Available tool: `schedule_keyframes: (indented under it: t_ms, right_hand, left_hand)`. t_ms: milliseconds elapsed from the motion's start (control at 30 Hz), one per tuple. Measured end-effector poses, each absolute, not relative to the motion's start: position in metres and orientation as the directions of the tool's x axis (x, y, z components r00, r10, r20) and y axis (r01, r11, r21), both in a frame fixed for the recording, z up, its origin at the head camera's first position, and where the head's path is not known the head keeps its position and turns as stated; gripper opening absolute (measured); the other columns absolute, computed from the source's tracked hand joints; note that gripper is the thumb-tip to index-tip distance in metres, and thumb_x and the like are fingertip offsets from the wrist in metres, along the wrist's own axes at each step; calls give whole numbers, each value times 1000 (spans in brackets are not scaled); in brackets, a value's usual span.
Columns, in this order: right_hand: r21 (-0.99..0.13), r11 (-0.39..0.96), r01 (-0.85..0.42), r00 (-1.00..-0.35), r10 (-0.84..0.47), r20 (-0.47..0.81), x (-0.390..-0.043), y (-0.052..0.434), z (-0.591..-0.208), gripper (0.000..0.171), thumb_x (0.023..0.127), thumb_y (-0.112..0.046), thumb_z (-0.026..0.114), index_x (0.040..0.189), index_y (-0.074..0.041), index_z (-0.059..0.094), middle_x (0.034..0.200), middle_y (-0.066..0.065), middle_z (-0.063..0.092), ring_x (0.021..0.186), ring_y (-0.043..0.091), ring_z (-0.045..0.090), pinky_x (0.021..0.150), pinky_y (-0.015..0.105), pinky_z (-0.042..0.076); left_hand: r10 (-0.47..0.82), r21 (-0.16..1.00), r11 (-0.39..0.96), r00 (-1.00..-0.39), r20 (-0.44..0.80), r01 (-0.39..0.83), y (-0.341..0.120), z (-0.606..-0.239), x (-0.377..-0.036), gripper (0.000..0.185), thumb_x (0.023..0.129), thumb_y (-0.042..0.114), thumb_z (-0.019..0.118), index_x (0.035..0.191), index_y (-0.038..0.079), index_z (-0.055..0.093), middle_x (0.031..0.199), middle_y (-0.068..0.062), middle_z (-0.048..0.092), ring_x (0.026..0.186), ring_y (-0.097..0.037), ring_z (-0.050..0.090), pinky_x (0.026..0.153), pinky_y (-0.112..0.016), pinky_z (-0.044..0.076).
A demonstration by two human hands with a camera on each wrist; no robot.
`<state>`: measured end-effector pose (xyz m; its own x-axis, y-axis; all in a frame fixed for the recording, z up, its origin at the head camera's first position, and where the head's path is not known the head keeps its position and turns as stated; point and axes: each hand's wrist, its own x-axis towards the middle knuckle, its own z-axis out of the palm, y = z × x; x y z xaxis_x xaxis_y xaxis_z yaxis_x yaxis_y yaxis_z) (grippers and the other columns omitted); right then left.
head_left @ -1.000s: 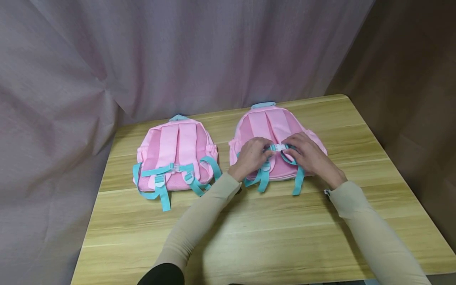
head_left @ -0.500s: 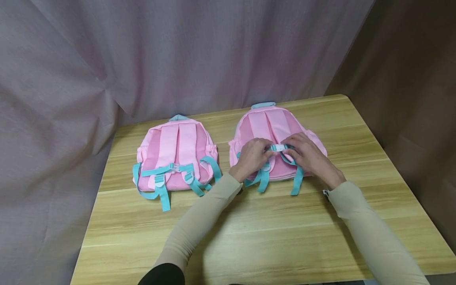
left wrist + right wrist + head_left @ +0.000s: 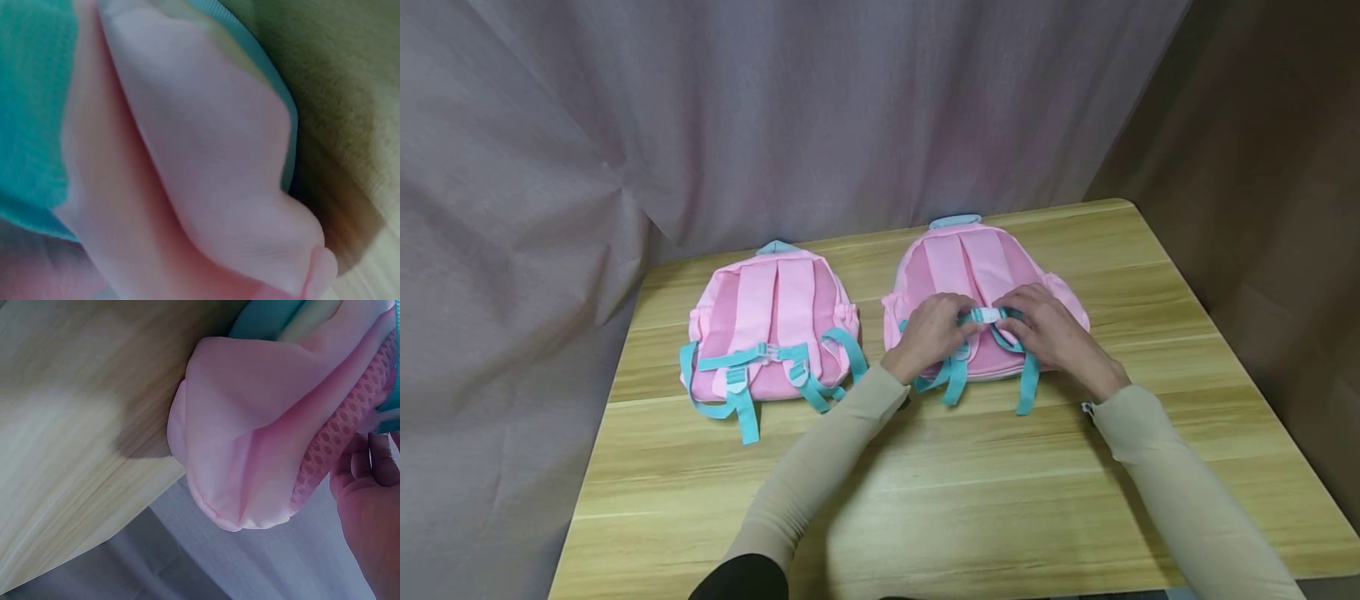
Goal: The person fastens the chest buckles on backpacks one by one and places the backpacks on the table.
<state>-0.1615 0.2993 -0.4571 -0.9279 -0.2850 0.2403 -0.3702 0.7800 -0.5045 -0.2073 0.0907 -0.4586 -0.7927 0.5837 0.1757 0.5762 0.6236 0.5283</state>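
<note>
A pink backpack [image 3: 917,283] lies with its shoulder straps facing up at the right in the head view. Across its lower part runs a teal strap with a white buckle [image 3: 987,315], whose two halves appear joined. My left hand [image 3: 931,331] pinches the strap at the buckle's left end. On the other side, my right hand [image 3: 1051,329] pinches its right end with thumb and fingers. Curled fingers of the right hand [image 3: 369,487] reach behind the mesh panel in the right wrist view. Pink fabric [image 3: 206,125] fills most of the left wrist view, where the grip is hidden.
A second pink backpack [image 3: 756,300], with its teal chest strap [image 3: 730,361] buckled, lies left of the first. Both rest on a wooden table [image 3: 985,500]. A grey curtain [image 3: 850,108] hangs behind, a brown one [image 3: 1262,167] at the right.
Both hands and the buckle have shifted very slightly towards me and to the right. Their grip looks the same, and the left backpack has not moved.
</note>
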Motion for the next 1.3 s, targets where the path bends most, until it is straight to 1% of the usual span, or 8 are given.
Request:
schedule_keyframes:
  t_ms: [333,600,700,867,967,1100,1200,1300]
  right_hand:
    - [-489,796,-356,-932,-262,252,-160,299,-458,28,88,-10,77,115,-4,71,111,12,69,113,30,57,98,47,44]
    - [-479,810,-338,-937,-243,250,-161,289,-454,39,88,-16,78,123,-5,68,120,14,67,116,32,58,102,51,45]
    - [-476,807,-350,-931,-242,274,-160,284,-450,42,87,-18,79,125,-5,67,122,14,66,116,32,59,102,52,46]
    - [-498,788,-362,-924,-234,302,-160,275,-443,46,85,-18,81,126,-5,66,126,14,66,116,32,60,101,52,47]
    - [-516,773,-368,-924,-239,300,-160,267,-438,47,85,-17,80,128,-6,65,128,14,65,115,31,60,99,51,48]
    - [-527,751,-398,-913,-264,312,-160,254,-432,46,86,-16,79,129,-5,65,126,14,66,108,31,62,91,49,52]
    - [-527,737,-424,-901,-286,325,-161,242,-429,45,87,-16,78,128,-4,65,122,14,67,103,32,64,87,48,54]
    - [-525,729,-439,-896,-310,319,-161,230,-427,43,88,-17,78,127,-4,65,121,12,67,103,30,65,87,46,55]
  left_hand:
    - [624,488,634,-769,135,600,87,-457,-208,29,93,37,72,116,19,74,107,5,75,99,-10,65,87,-25,54]
    - [635,430,656,-762,129,620,71,-450,-208,45,93,41,70,132,19,66,131,1,70,122,-15,63,103,-29,52]
    - [628,444,660,-769,119,607,64,-446,-206,47,93,42,70,134,20,64,136,0,67,126,-16,61,103,-30,52]
    - [622,459,649,-771,138,606,51,-437,-202,45,93,41,71,132,20,66,133,0,68,122,-16,61,100,-30,54]
    - [621,451,645,-767,163,618,43,-432,-199,40,93,39,71,128,19,68,123,1,70,116,-15,63,97,-28,54]
    - [618,433,641,-761,197,633,29,-426,-196,34,93,36,71,122,17,70,111,1,71,105,-14,63,87,-27,55]
    - [620,432,631,-754,218,644,17,-421,-194,31,94,34,71,118,15,72,108,1,71,103,-14,64,83,-27,56]
    - [623,439,623,-750,221,647,4,-416,-193,29,94,32,71,117,14,73,109,-1,72,102,-15,66,83,-28,58]
